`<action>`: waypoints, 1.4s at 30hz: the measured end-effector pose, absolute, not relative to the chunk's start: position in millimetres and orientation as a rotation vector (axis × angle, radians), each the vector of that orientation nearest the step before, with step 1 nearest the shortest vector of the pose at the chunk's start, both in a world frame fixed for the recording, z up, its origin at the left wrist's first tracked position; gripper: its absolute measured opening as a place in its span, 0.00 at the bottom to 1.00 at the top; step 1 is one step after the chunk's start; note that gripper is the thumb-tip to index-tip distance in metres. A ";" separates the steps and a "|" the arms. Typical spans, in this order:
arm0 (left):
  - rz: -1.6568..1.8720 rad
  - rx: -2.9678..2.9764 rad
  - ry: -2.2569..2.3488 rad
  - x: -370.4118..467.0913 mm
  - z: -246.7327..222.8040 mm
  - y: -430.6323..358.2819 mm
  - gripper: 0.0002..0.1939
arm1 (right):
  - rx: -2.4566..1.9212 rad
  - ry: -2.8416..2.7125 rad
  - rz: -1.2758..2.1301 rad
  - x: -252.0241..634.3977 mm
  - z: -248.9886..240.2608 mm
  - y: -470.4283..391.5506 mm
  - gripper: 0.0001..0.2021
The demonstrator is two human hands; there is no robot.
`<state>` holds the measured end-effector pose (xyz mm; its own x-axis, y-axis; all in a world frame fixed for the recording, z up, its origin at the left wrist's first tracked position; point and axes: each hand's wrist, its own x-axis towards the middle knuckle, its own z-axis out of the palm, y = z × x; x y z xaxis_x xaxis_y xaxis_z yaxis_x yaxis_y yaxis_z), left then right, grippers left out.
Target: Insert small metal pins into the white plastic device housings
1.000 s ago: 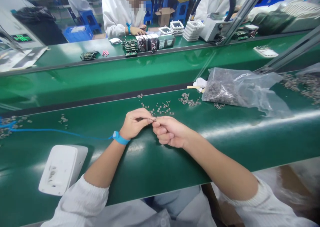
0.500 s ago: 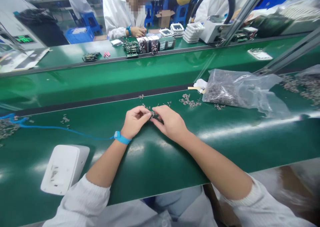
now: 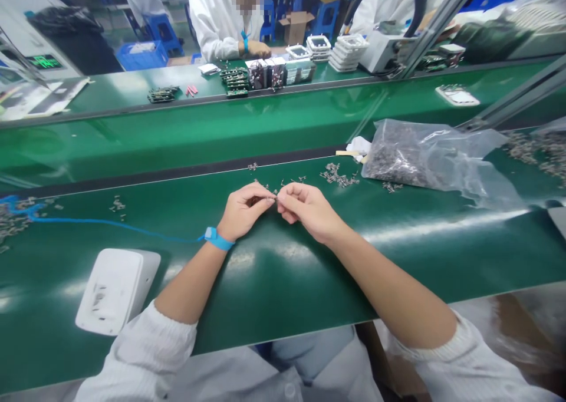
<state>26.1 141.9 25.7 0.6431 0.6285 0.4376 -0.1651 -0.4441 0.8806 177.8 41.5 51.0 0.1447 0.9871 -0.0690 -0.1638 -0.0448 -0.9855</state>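
My left hand, with a blue wrist strap round its wrist, is closed in a pinch over the green tabletop. My right hand meets it fingertip to fingertip, thumb and forefinger pressed together. Whatever lies between the fingertips is too small to name. Just beyond the hands a few small metal parts are scattered, and a larger loose pile of small metal parts lies to their right. A clear plastic bag full of similar parts rests farther right.
A white plastic housing lies at the left, near a blue cord running to my strap. More metal parts are heaped at the far left. Across a raised green ledge, a co-worker sits behind stacked circuit boards.
My right hand's fingers have closed from a looser, spread pose into a pinch against my left fingertips. The view has shifted slightly. The co-worker's hands have moved a little to the right.
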 end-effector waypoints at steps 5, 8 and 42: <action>0.948 1.974 0.341 27.1 26.9 139.6 0.04 | -1.067 -0.574 1.641 185.7 57.5 43.4 0.18; 0.994 2.035 0.348 28.5 28.3 137.9 0.03 | -1.130 -0.569 1.626 187.4 59.0 42.7 0.15; 1.022 2.325 0.445 28.8 23.8 138.0 0.10 | -1.480 -1.833 0.110 192.5 40.2 40.2 0.13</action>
